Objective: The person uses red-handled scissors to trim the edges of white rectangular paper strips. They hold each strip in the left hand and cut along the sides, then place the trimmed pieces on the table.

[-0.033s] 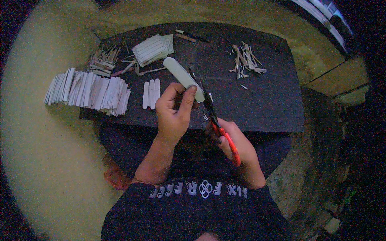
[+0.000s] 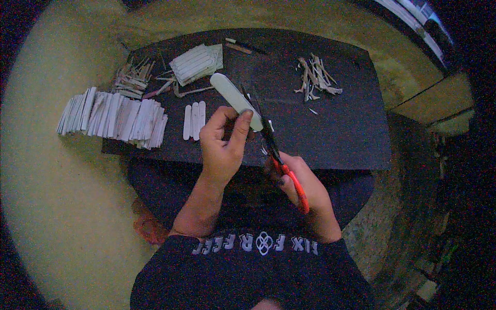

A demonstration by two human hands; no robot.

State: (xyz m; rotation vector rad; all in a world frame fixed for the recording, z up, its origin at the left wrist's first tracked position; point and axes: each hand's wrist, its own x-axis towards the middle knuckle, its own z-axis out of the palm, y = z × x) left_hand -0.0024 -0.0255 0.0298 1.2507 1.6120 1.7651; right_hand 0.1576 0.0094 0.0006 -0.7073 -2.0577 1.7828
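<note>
The left hand [image 2: 221,142] pinches the pale strip [image 2: 231,94] near its lower end — long axis slanting up-left over the worktop [image 2: 336,134]; just right of that end — scissors [image 2: 269,136], their red handles gripped by the right hand [image 2: 311,183].

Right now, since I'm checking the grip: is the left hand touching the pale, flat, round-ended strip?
Touching. The head view shows the left hand with its thumb lying on the pale strip, near its lower end.

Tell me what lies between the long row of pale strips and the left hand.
Head view: three round-ended strips lie on the dark table between that row and the left hand.
</note>
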